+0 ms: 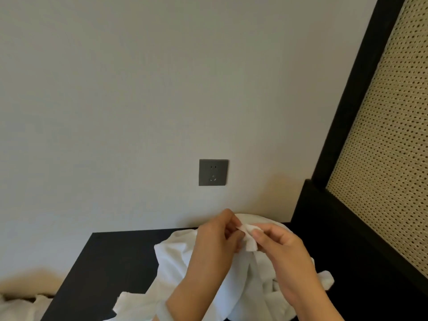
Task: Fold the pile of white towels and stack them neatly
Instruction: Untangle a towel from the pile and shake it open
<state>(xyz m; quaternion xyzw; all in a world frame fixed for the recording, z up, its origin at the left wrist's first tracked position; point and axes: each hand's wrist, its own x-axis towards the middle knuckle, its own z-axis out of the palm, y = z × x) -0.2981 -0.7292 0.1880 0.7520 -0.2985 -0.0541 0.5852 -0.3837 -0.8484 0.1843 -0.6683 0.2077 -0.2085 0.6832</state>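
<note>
Both of our hands are pinching one corner of a white towel (249, 239), holding it up just above the rumpled pile (176, 258) lying on the dark table (104, 262). Our left hand (215, 239) is gripping the hem from one side and our right hand (284, 249) from the other, fingertips closed on the cloth. We are likely locating the edge here, so the hands can part along it and open the towel for folding.

The towel pile (171, 258) runs off the bottom edge — extent unseen.
</note>
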